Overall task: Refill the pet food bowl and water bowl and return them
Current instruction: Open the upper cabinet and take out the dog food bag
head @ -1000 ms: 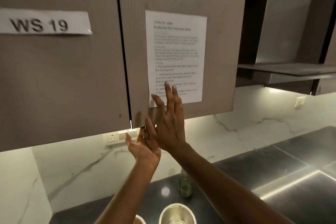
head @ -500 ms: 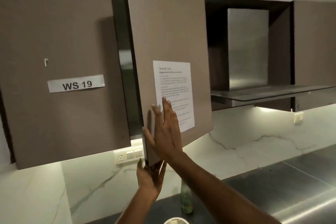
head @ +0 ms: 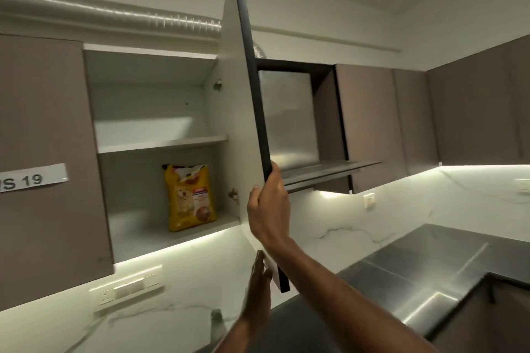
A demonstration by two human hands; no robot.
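Nearest me, the left hand [head: 259, 281] is raised flat, fingers straight and together, its fingertips at the bottom corner of the cupboard door [head: 241, 111]; I cannot tell whether it presses the panel or only steadies it. Just above, the right hand [head: 268, 206] wraps the door's dark front edge, thumb on the pale inner face and fingers curled round the outer side, so it is closed on the door. The door stands swung out, nearly edge-on to me. Behind it the open cupboard [head: 149, 71] shows two levels: the upper shelf [head: 160, 143] holds nothing I can see, and the lower shelf carries one yellow pet food bag [head: 189, 197], upright, set toward the right side near the lower hinge [head: 233, 195], its top looking torn open. Left of the opening, a closed door bears a paper label [head: 31, 180]. Below, a socket plate [head: 126, 292] sits on the marbled wall, and a dark steel counter [head: 424, 261] runs off to the right. Neither bowl is in view here. Risks, as I judge them: the bag's open top could spill kibble if it is tipped on the way down; the door, once released, could swing back against a reaching arm; and the bag sits high, so a one-handed lift from its soft upper edge could slip.
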